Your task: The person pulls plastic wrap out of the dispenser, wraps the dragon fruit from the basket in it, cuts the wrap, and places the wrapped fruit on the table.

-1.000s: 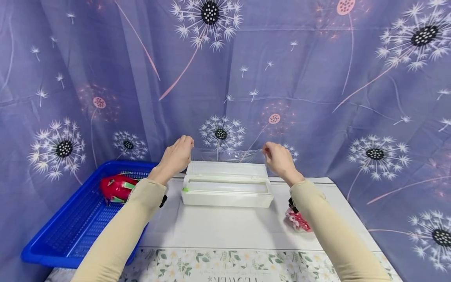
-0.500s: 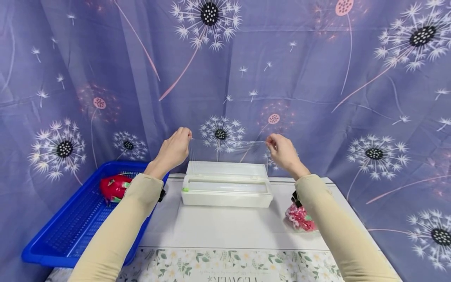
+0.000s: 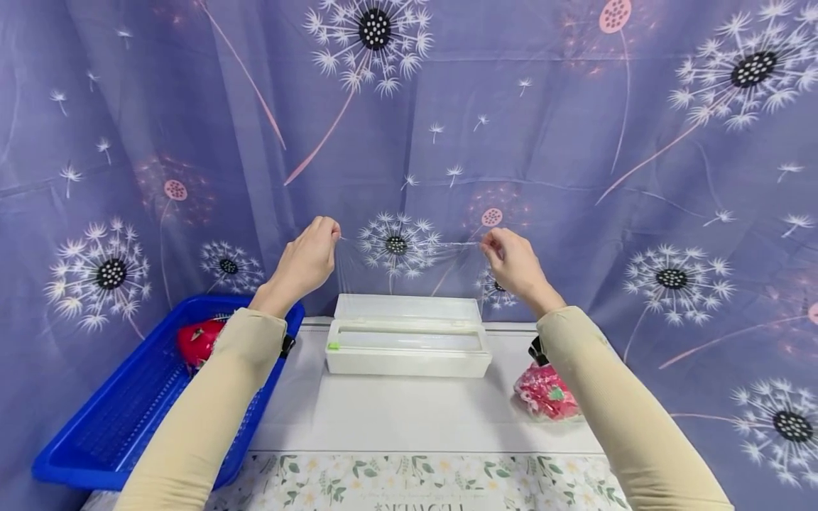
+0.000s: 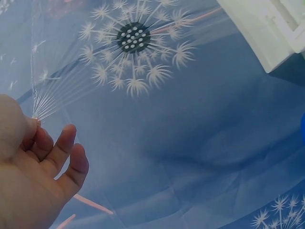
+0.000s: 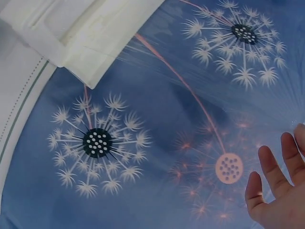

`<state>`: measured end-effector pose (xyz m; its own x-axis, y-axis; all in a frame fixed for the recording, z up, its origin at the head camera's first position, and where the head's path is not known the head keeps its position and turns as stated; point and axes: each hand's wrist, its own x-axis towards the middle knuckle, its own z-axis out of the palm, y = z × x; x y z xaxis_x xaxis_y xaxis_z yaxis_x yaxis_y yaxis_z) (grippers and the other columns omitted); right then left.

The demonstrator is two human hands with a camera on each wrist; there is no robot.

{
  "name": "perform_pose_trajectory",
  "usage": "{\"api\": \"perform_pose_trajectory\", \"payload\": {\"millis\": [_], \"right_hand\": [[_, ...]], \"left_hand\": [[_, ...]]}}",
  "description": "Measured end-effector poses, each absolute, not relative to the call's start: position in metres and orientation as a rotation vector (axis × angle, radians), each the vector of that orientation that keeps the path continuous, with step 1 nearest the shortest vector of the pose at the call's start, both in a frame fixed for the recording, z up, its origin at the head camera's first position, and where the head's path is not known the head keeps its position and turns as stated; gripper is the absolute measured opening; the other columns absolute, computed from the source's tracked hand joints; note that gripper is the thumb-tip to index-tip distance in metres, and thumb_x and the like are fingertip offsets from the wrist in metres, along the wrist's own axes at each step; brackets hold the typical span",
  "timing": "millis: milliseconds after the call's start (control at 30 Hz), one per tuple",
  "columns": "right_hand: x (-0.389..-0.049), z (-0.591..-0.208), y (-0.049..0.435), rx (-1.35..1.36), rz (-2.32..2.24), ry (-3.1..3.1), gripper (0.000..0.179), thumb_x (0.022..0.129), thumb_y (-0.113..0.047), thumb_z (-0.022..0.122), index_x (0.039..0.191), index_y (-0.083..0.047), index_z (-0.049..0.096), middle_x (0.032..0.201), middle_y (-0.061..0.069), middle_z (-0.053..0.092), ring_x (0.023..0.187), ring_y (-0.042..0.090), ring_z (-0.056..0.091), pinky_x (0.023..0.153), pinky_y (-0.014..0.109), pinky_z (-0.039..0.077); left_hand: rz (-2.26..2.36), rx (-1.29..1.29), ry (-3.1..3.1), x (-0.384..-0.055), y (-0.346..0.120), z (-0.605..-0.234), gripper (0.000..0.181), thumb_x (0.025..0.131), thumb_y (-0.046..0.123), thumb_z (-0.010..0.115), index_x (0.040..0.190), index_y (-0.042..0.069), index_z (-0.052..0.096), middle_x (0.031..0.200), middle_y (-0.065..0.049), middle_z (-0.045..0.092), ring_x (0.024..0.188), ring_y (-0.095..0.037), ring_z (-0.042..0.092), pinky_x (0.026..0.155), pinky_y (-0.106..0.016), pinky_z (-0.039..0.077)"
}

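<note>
A thin clear sheet of cling film point(image 3: 456, 244) stretches between my hands, rising above a white cling film dispenser box point(image 3: 409, 363) with its lid tipped back. My left hand point(image 3: 305, 257) pinches one upper corner. In the left wrist view, pleats of the film point(image 4: 46, 101) fan out from that thumb and finger, while the other fingers curl loosely. My right hand point(image 3: 516, 264) pinches the opposite corner. The right wrist view shows this hand point(image 5: 281, 188) only in part, its pinching fingertips at the right edge with film creases running to them.
At left stands a blue plastic basket point(image 3: 83, 433) holding a red dragon fruit point(image 3: 194, 342), partly behind my left sleeve. A film-wrapped red and green bundle point(image 3: 548, 392) lies on the white table point(image 3: 409, 419) by my right forearm. A purple dandelion-print curtain point(image 3: 409, 128) hangs behind.
Both hands have risen, drawing the cling film higher above the dispenser box. They have also spread slightly apart, and the film's upper edge looks tauter.
</note>
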<state>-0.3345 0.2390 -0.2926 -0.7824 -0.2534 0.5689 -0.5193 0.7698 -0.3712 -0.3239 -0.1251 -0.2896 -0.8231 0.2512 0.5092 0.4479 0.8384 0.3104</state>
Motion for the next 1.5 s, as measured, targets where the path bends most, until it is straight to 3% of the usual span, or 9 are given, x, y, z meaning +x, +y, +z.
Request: {"api": "perform_pose_trajectory", "payload": {"millis": [733, 1067, 1500], "right_hand": [[-0.325, -0.255, 0.236, 0.648, 0.727, -2.330, 0.005, 0.095, -0.003, 0.060, 0.096, 0.001, 0.063, 0.091, 0.014, 0.063, 0.080, 0.026, 0.055, 0.076, 0.042, 0.044], [-0.321, -0.242, 0.234, 0.643, 0.731, -2.291, 0.004, 0.095, -0.003, 0.060, 0.094, -0.002, 0.064, 0.090, 0.009, 0.063, 0.072, 0.020, 0.050, 0.067, 0.034, 0.039], [-0.316, -0.225, 0.236, 0.638, 0.712, -2.270, 0.004, 0.095, -0.003, 0.060, 0.095, -0.001, 0.063, 0.090, 0.011, 0.062, 0.073, 0.022, 0.051, 0.067, 0.035, 0.039]], "left_hand": [[-0.644, -0.546, -2.440, -0.315, -0.131, -0.254, 0.020, 0.107, 0.019, 0.036, 0.105, 0.004, 0.049, 0.102, -0.012, 0.050, 0.085, -0.031, 0.052, 0.068, -0.050, 0.042], [-0.649, -0.558, -2.422, -0.308, -0.134, -0.240, 0.021, 0.108, 0.020, 0.034, 0.106, 0.004, 0.047, 0.101, -0.011, 0.048, 0.080, -0.030, 0.047, 0.066, -0.046, 0.039], [-0.658, -0.579, -2.388, -0.300, -0.134, -0.224, 0.023, 0.108, 0.021, 0.034, 0.108, 0.003, 0.049, 0.098, -0.011, 0.047, 0.079, -0.030, 0.047, 0.068, -0.047, 0.039]]}}
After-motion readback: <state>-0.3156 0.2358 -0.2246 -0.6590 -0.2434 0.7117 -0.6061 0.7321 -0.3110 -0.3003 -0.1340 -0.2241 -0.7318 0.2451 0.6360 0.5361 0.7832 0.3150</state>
